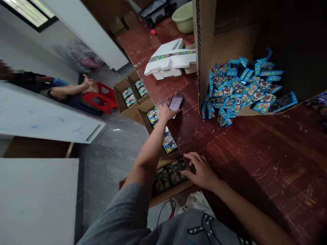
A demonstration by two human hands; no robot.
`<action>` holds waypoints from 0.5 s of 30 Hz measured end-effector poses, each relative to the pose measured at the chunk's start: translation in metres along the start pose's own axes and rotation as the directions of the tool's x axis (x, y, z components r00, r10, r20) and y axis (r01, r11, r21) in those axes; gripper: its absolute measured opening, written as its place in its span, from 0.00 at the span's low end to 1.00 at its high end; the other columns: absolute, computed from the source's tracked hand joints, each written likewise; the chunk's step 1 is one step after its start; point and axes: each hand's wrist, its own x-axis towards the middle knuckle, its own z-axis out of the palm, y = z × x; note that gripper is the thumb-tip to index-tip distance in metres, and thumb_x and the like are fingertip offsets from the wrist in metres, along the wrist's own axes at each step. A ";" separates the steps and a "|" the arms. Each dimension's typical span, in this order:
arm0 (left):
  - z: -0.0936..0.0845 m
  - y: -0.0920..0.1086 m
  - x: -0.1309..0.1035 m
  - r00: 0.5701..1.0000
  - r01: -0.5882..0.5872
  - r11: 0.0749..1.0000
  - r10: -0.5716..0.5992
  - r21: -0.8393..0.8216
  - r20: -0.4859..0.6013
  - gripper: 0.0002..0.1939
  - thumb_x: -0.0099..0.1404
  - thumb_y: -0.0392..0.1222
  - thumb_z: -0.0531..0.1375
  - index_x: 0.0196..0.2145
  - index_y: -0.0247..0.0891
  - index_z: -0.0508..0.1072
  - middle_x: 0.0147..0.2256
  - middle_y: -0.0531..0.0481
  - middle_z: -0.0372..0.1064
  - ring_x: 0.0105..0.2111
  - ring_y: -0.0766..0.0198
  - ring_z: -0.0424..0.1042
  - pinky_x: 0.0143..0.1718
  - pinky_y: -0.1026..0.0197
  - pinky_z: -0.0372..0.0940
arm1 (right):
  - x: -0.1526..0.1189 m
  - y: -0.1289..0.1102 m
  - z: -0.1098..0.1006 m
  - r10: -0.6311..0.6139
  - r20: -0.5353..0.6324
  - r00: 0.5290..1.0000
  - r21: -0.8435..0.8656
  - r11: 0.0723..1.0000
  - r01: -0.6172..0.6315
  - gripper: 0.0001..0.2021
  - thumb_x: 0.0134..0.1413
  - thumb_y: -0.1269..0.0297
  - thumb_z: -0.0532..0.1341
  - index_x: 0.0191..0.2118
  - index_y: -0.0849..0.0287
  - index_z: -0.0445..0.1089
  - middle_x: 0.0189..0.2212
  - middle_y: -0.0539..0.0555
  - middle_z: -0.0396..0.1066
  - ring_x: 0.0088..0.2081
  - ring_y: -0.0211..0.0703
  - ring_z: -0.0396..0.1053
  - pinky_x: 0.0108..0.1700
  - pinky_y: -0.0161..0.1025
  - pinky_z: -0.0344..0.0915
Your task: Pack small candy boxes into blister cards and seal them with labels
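Observation:
My left hand (166,113) reaches forward to the table edge, its thumb at the near part of a phone (176,103) with a lit screen, its fingers apart. The phone lies on the dark red table (255,146). Nearer to me, my right hand (201,170) hovers by the same edge with fingers spread, holding nothing. Below the hands, open cartons hold colourful packs (169,142) and darker boxes (176,172). On the right, a large cardboard box (204,51) lies open toward me, with a heap of small blue boxes (237,88) in its mouth, some spilling onto the table.
Stacked white cardboard pieces (171,61) and a pale green basin (183,18) stand farther back on the table. More cartons (125,98) sit beyond my left hand. A person's bare feet (89,84) rest on a red stool (103,98) at the left, past a white panel.

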 end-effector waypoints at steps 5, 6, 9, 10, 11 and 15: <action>-0.002 0.001 0.011 0.999 -0.041 0.997 0.041 0.072 0.007 0.46 0.60 0.66 0.69 0.66 0.33 0.72 0.64 0.26 0.68 0.67 0.34 0.66 0.69 0.44 0.61 | -0.064 0.007 -0.054 0.214 -0.008 0.977 0.074 0.974 -0.213 0.27 0.70 0.56 0.65 0.70 0.50 0.64 0.61 0.60 0.71 0.48 0.43 0.79 0.57 0.48 0.79; -0.004 0.001 0.016 0.999 -0.049 0.996 0.048 0.077 0.007 0.46 0.61 0.66 0.69 0.67 0.33 0.72 0.64 0.26 0.68 0.67 0.33 0.67 0.68 0.44 0.62 | -0.080 0.012 -0.063 0.260 -0.056 0.964 0.051 0.965 -0.257 0.27 0.70 0.55 0.65 0.70 0.50 0.65 0.60 0.60 0.72 0.50 0.45 0.79 0.58 0.49 0.79; -0.009 0.004 0.032 0.998 -0.054 0.995 0.052 0.088 0.019 0.44 0.61 0.63 0.69 0.67 0.35 0.72 0.65 0.27 0.67 0.67 0.32 0.67 0.68 0.43 0.63 | -0.123 0.030 -0.078 0.357 -0.230 0.905 -0.003 0.930 -0.367 0.27 0.70 0.50 0.65 0.69 0.50 0.66 0.59 0.62 0.74 0.60 0.54 0.77 0.61 0.54 0.78; -0.011 0.005 0.037 0.998 -0.051 0.995 0.048 0.091 0.028 0.44 0.60 0.63 0.69 0.67 0.35 0.73 0.65 0.26 0.66 0.67 0.31 0.66 0.67 0.42 0.63 | -0.133 0.035 -0.080 0.376 -0.277 0.884 -0.010 0.919 -0.394 0.26 0.69 0.49 0.65 0.67 0.50 0.68 0.60 0.63 0.74 0.63 0.56 0.76 0.62 0.56 0.78; -0.012 0.006 0.041 0.998 -0.046 0.994 0.043 0.094 0.037 0.44 0.60 0.63 0.69 0.67 0.35 0.73 0.66 0.26 0.65 0.67 0.30 0.66 0.67 0.41 0.62 | -0.140 0.039 -0.079 0.390 -0.316 0.865 -0.011 0.910 -0.415 0.24 0.69 0.48 0.65 0.65 0.51 0.69 0.60 0.63 0.75 0.64 0.58 0.75 0.63 0.58 0.77; -0.015 0.010 0.051 0.997 -0.037 0.994 0.030 0.099 0.072 0.49 0.58 0.67 0.71 0.68 0.34 0.71 0.68 0.24 0.62 0.70 0.28 0.63 0.69 0.39 0.61 | -0.144 0.041 -0.070 0.403 -0.384 0.831 -0.018 0.896 -0.444 0.21 0.70 0.47 0.64 0.60 0.52 0.72 0.60 0.62 0.76 0.64 0.58 0.76 0.62 0.58 0.78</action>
